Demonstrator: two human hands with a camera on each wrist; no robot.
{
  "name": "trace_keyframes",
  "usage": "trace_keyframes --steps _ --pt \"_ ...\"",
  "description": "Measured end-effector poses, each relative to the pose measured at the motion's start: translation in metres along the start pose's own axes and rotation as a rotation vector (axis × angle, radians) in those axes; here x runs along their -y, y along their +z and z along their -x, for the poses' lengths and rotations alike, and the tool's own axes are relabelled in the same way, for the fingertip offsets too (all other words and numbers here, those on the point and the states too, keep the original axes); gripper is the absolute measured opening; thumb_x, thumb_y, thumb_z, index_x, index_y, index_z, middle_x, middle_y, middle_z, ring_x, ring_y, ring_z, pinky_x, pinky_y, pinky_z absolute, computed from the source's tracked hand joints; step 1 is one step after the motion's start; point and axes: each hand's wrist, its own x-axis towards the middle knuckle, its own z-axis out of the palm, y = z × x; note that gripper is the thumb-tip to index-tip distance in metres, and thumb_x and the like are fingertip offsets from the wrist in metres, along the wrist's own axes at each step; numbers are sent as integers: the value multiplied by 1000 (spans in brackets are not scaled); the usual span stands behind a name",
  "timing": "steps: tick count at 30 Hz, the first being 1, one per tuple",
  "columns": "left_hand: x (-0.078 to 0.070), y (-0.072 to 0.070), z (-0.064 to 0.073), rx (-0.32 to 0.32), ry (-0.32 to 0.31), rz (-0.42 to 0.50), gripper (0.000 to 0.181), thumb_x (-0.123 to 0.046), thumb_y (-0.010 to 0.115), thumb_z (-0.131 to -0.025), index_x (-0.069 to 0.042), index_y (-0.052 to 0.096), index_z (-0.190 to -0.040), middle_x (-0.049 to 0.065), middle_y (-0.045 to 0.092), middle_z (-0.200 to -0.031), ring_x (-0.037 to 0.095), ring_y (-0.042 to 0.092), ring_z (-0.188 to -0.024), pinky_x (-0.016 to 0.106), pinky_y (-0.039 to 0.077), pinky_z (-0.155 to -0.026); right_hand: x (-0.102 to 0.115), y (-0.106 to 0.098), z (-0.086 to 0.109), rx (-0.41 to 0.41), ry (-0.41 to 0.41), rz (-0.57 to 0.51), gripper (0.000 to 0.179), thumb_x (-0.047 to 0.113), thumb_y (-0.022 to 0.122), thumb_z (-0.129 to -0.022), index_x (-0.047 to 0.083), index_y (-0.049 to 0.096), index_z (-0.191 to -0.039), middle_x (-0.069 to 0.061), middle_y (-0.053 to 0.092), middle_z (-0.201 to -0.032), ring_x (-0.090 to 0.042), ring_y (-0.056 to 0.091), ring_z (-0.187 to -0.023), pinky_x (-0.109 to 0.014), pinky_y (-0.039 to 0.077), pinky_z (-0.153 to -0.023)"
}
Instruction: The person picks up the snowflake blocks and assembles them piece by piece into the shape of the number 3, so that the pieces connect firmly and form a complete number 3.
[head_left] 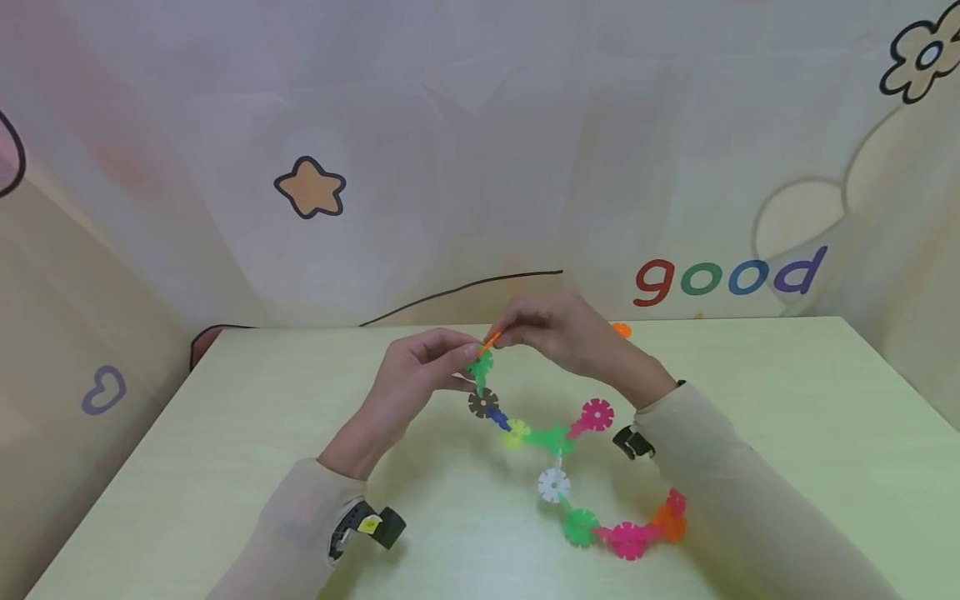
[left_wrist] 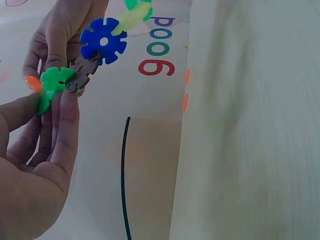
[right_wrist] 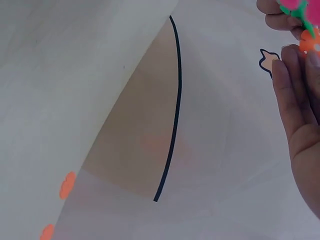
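Note:
My left hand [head_left: 405, 379] pinches a green notched plastic disc [left_wrist: 54, 77] at the upper end of a chain of interlocking discs. Between thumb and fingertips of my right hand [head_left: 581, 342] is an orange disc [head_left: 491, 341], seen edge-on, its lower edge right at the green one. Below them the chain runs through a brown disc [head_left: 483, 403], a blue disc [left_wrist: 103, 41] and a yellow disc [head_left: 516, 433]. A pink disc [head_left: 597, 414] branches off to the right. Further down come a white disc [head_left: 554, 484], a second green disc [head_left: 581, 527] and pink and orange ones.
Loose orange discs [left_wrist: 187, 102] lie at the far edge of the pale table [head_left: 787, 400], one partly behind my right forearm in the head view. A printed cloth backdrop [head_left: 480, 167] rises directly behind that edge. Each wrist wears a dark camera band [head_left: 635, 442].

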Motion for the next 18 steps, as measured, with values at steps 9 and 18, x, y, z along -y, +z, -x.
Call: trace_keyframes --steps 9,18 --pt "0 0 0 -25 12 1 19 -12 72 -104 4 74 -114 14 73 -105 24 77 -86 40 63 -91 5 -12 -6 63 56 88 13 2 79 -95 7 80 -106 -1 78 -99 -17 73 -94 -35 61 -87" --pt "1 1 -1 -56 4 36 16 -7 72 -102 5 74 -113 15 73 -103 21 76 -82 40 64 -86 -31 -57 3 32 335 227 15 9 76 -100 8 77 -114 -5 77 -108 -23 71 -103 -48 58 -99"
